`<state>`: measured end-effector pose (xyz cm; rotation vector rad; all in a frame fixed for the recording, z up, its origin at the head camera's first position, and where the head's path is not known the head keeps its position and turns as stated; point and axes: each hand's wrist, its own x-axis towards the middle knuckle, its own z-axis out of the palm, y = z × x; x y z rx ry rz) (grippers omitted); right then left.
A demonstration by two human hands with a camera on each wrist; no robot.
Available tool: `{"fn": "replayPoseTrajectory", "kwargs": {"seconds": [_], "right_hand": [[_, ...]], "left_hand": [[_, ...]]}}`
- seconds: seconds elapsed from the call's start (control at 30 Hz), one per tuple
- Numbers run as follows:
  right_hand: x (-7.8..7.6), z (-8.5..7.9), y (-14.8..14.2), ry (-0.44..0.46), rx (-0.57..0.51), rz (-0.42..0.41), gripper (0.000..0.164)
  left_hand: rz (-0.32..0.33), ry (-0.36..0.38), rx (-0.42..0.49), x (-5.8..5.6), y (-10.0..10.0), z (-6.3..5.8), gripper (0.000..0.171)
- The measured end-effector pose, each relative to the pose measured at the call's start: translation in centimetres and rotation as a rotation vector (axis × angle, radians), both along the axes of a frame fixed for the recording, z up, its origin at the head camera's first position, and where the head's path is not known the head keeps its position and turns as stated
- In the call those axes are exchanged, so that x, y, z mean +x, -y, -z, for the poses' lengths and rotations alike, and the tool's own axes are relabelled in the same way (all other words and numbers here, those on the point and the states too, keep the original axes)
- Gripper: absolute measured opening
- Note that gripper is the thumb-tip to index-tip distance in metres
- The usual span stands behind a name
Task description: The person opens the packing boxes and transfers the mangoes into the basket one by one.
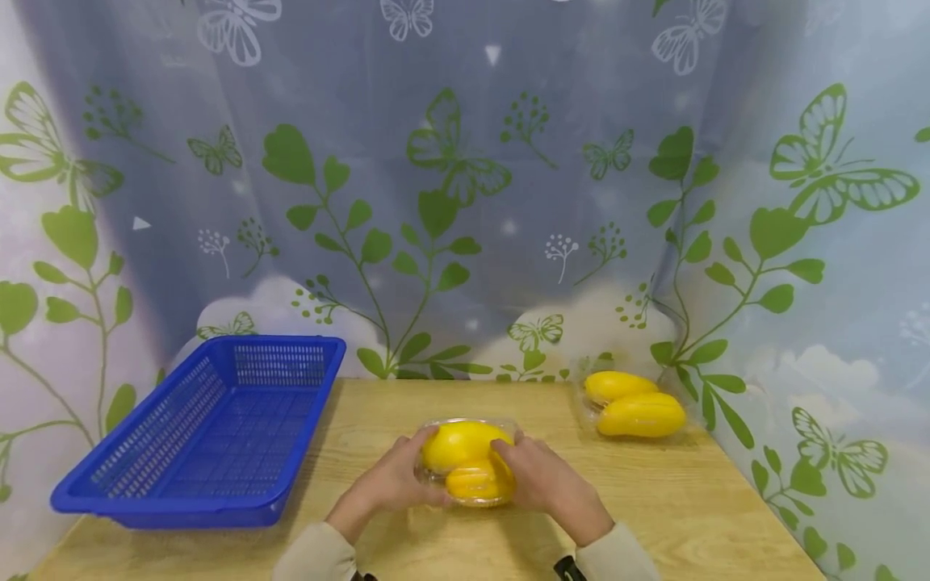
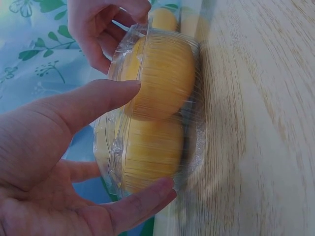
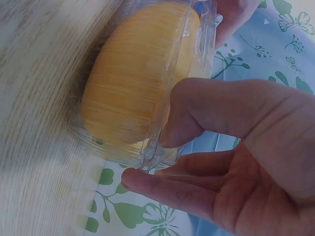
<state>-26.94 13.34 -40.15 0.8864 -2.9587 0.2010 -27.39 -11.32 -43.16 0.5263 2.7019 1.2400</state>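
A clear plastic clamshell box (image 1: 475,502) with smooth yellow mango-like fruits (image 1: 465,445) inside sits on the near middle of the wooden table. My left hand (image 1: 400,476) holds its left side; in the left wrist view the thumb (image 2: 118,91) lies on the rim and other fingers (image 2: 147,199) reach the lower side. On the opposite side, my right hand (image 1: 538,476) pinches the box's edge. The right wrist view shows that thumb (image 3: 184,108) bent over the rim, with a fingertip (image 3: 133,178) under the corner. Lid and rim lie close together there.
A blue plastic basket (image 1: 279,492) with slotted walls stands at the left of the wooden table (image 1: 545,403). Another clear pack with yellow fruits (image 1: 643,415) rests at the back right. A patterned curtain (image 1: 472,307) hangs along the table's back edge.
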Motion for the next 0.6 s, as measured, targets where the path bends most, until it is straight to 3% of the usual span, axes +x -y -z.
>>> {"fn": "replayPoseTrajectory", "kwargs": {"seconds": [0.6], "right_hand": [[-0.12, -0.05, 0.11, -0.009, 0.014, 0.005, 0.056]], "left_hand": [[0.003, 0.007, -0.003, -0.22, 0.07, -0.01, 0.108]]}}
